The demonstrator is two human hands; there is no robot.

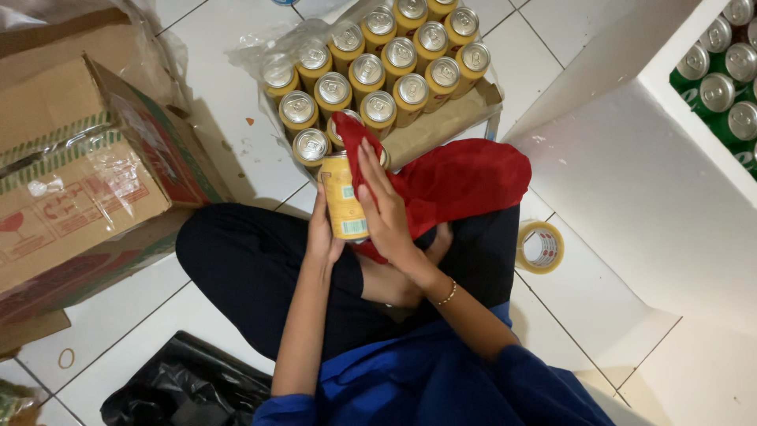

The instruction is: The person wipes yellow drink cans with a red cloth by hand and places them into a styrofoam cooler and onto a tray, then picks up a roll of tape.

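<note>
A yellow metal drink can (pixel 344 197) is held upright over the lap of a person seated cross-legged on the white tiled floor (pixel 221 102). The left hand (pixel 322 234) is wrapped around the can's left side and back, fingers closed on it. The right hand (pixel 388 207) is laid flat against the can's right side, fingers extended, pressing a red cloth (pixel 457 180) to it; the cloth is draped up over the can's top and spread back across the right knee. The can appears to be mid-wipe.

Just beyond the hands, a shallow cardboard tray with torn clear plastic wrap (pixel 441 122) is seen, packed with matching yellow cans (pixel 378 67). An empty stretch is visible at the tray's near right side, so some cans seem to have been taken out; most are left in the tray. Whether those have been wiped cannot be told.

A white shelf unit (pixel 631 189) at right holds green cans (pixel 721 87) in its upper compartment. A roll of tape (pixel 540 247) lies beside the right knee. A brown cardboard box (pixel 79 173) sits at left, a black plastic bag (pixel 189 386) at bottom left.
</note>
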